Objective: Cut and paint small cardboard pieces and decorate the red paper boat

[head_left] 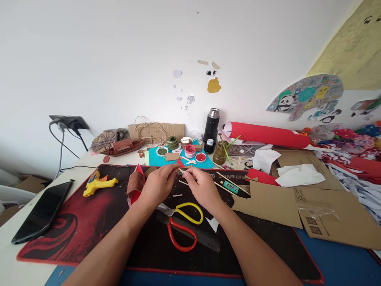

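My left hand [159, 183] and my right hand [202, 186] meet above a black and red desk mat [74, 222]. Together their fingertips pinch a short thin wooden stick [181, 171]. More short stick pieces [177, 194] lie on the mat just below the hands. Scissors [183, 221] with one yellow and one red handle lie under my wrists, beside a dark ruler [205, 240]. A small brown and red paper piece [135, 183] stands left of my left hand.
A yellow glue gun [97, 184] and a dark tablet [41, 212] lie at the left. Flat cardboard [300, 206], white paper and a red corrugated roll [264, 135] fill the right. Small jars [190, 150], a black flask [211, 126] and longer sticks [230, 182] stand behind the hands.
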Available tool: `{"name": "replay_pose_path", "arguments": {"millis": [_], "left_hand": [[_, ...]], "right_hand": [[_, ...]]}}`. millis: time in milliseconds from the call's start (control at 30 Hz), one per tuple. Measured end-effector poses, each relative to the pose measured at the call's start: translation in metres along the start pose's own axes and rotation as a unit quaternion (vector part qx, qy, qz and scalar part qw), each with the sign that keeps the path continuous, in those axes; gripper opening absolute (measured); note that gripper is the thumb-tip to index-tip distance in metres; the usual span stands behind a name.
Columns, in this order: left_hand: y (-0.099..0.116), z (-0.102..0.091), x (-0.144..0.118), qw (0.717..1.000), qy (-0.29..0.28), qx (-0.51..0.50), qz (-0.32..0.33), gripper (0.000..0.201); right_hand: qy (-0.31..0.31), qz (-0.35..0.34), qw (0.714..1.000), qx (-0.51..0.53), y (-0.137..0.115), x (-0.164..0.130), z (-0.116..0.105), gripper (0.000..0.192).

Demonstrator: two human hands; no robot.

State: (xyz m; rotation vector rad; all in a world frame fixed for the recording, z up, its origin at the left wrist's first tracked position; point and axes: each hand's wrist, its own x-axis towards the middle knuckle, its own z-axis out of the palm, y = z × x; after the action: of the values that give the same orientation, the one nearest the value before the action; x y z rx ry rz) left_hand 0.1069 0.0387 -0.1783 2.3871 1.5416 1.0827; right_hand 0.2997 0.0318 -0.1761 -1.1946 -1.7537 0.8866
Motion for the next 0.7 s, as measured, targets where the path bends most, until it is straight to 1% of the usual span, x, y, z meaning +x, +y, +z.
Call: {"name": "replay_pose_path", "arguments": {"millis": [67, 233, 433, 533, 633, 700], "left_hand": [[0.0006, 0.0004, -0.0004, 1.000, 0.007, 0.002, 0.006, 0.030], [0.0005, 0.0005, -0.0013, 0.999, -0.008, 0.026, 0.018, 0.031], [0.0015, 0.0006, -0.0012, 0.999, 0.000, 0.046, -0.003, 0.027], [0.0032, 0.0011, -0.0003, 0.998, 0.000, 0.057, -0.010, 0.026], [0.0047, 0.0003, 0.0008, 0.999, 0.003, 0.049, -0.014, 0.024], [0.0056, -0.0015, 0.0020, 0.999, 0.006, 0.032, -0.029, 0.023]], "right_hand": [[0.000, -0.008, 1.000, -0.008, -0.0006, 0.0001, -0.0007, 0.023], [-0.003, -0.016, 0.999, -0.038, -0.0009, -0.0008, -0.0003, 0.021], [0.000, -0.018, 0.998, -0.055, 0.0008, -0.0015, 0.0024, 0.021], [0.000, -0.017, 0.999, -0.048, 0.0016, -0.0011, 0.0037, 0.022], [0.000, -0.012, 0.999, -0.032, 0.0012, -0.0006, 0.0046, 0.023], [0.001, -0.009, 1.000, -0.024, -0.0003, -0.0005, 0.0046, 0.022]]}}
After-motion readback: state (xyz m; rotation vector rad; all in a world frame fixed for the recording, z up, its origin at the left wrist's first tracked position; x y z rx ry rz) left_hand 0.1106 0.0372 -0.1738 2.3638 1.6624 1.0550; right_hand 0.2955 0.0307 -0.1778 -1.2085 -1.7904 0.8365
